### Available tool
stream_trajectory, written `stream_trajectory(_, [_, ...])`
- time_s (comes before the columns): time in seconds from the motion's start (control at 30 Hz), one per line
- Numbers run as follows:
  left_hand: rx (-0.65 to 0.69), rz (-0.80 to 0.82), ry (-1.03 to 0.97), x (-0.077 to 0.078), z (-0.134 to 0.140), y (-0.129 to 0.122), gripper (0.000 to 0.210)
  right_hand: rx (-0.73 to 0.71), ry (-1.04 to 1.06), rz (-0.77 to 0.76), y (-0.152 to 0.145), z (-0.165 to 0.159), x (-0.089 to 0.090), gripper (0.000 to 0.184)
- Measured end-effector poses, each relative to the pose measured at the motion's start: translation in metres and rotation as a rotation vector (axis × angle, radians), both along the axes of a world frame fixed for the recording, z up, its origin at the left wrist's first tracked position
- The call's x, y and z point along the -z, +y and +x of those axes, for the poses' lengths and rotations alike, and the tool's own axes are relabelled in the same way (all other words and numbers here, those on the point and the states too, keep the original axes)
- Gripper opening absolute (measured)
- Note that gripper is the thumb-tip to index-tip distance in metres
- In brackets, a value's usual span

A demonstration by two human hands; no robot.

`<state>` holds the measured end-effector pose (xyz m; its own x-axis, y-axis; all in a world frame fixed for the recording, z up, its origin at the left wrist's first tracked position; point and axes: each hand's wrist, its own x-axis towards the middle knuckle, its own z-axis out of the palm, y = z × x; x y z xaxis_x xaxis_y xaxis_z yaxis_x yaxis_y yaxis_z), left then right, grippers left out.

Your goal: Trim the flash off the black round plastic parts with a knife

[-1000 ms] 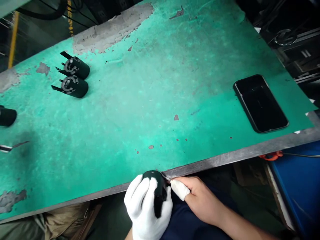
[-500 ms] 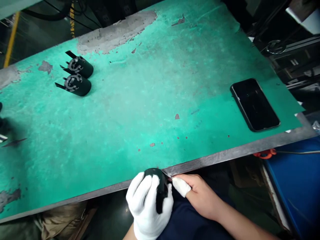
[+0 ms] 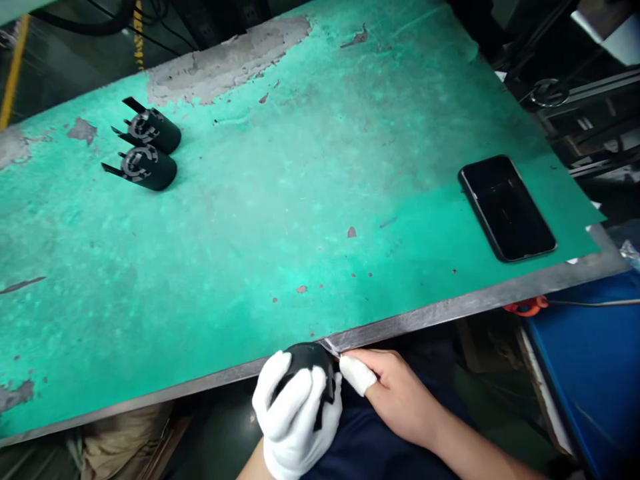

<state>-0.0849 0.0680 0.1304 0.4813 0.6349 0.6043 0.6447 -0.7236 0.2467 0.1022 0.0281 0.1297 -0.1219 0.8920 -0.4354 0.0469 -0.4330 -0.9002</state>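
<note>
My left hand (image 3: 295, 413), in a white glove, is wrapped round a black cylindrical part (image 3: 309, 355) at the table's front edge. Its rounded end faces up, and the fingers hide much of its side. My right hand (image 3: 395, 393) is bare apart from a white cover on the thumb. Between thumb and forefinger it pinches a thin, pale, blade-like tool (image 3: 330, 347), whose tip lies against or close beside the black part; contact cannot be made out. Two similar black cylindrical parts (image 3: 155, 170) with prongs lie side by side at the back left.
The green tabletop (image 3: 260, 213) has worn grey patches and a metal front edge. A black phone (image 3: 507, 208) lies on the right. Below the edge are orange-handled scissors (image 3: 527, 306) and a blue surface (image 3: 590, 373). Brown cloth (image 3: 125, 433) shows underneath at left.
The black part has tilted in my left hand, showing more of its rounded end. My right hand stays beside it with the thin tool. The view has shifted slightly; a dark object at far left has left it.
</note>
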Motion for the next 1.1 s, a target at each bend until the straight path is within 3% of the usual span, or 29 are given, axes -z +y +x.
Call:
stream_trajectory(0.13, [0.076,-0.025,0.017,0.005,-0.011,-0.001,0.051,0.023,0.062,0.027,-0.003,0.000,0.007,0.029])
stream_trajectory(0.23, [0.084,-0.051,0.032,0.005,-0.014,-0.002,0.051,-0.011,0.070,0.050,-0.004,0.001,0.011,0.036])
stream_trajectory(0.37, [0.086,-0.062,0.012,0.008,-0.015,-0.004,0.052,-0.075,0.016,0.080,-0.001,0.003,0.012,0.031])
stream_trajectory(0.53, [0.058,-0.025,-0.075,0.016,-0.012,-0.007,0.052,-0.061,-0.039,0.042,0.004,0.001,0.012,0.036])
stream_trajectory(0.8, [0.067,-0.062,-0.037,0.016,-0.014,-0.008,0.048,-0.042,0.117,-0.007,0.002,-0.002,0.019,0.041])
stream_trajectory(1.1, [0.085,-0.073,-0.029,0.016,-0.017,-0.007,0.053,-0.106,-0.090,-0.029,0.011,0.003,0.004,0.040])
